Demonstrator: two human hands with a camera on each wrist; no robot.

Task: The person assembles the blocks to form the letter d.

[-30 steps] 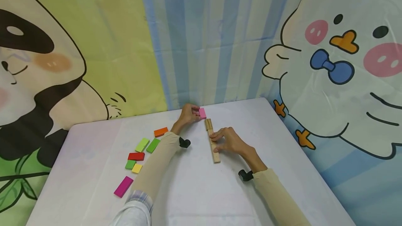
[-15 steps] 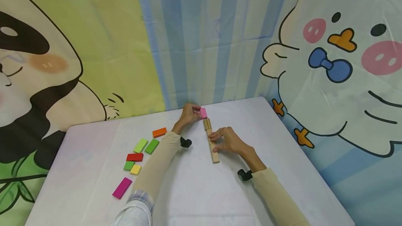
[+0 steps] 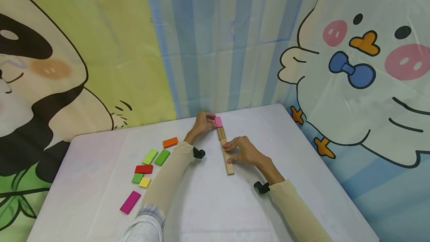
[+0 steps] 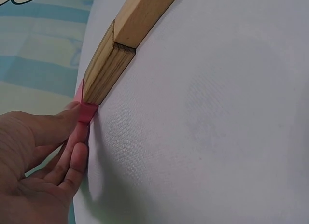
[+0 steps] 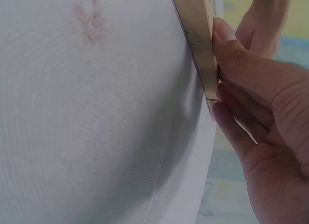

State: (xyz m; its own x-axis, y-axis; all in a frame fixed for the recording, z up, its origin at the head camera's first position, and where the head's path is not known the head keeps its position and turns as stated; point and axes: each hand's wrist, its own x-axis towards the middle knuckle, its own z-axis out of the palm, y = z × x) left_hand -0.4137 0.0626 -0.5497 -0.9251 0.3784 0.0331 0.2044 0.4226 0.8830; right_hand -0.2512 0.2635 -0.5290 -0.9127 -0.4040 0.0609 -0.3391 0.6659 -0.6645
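A cloth backdrop [image 3: 215, 47] printed with two cartoon animals stands behind a single white table [image 3: 208, 204]. Two arms reach over it, one in a beige left sleeve [image 3: 169, 180], the other in a beige right sleeve [image 3: 297, 204], with one small black device [image 3: 199, 154] at the left wrist. The left hand [image 3: 203, 122] pinches one pink block [image 3: 218, 122] between thumb and fingers; the block projects beyond the fingertips on the right and touches the far end of a wooden row. The right hand [image 3: 246, 149] has thumb and fingers spread apart along that row, touching its right side rather than wrapping round it. The row shows one darker, striped wooden piece [image 4: 107, 72] next to the pink block, then a paler wooden length [image 3: 230, 168] nearer the person; how many pieces make up the paler part cannot be told. Seven loose blocks lie left of the left arm: five longer ones, namely one magenta [image 3: 130, 202], one red [image 3: 143, 169], one lime [image 3: 150, 157], one green [image 3: 162, 157] and one orange [image 3: 170, 142], and two short ones, a small green block [image 3: 137, 178] beside a small yellow block [image 3: 145, 182].
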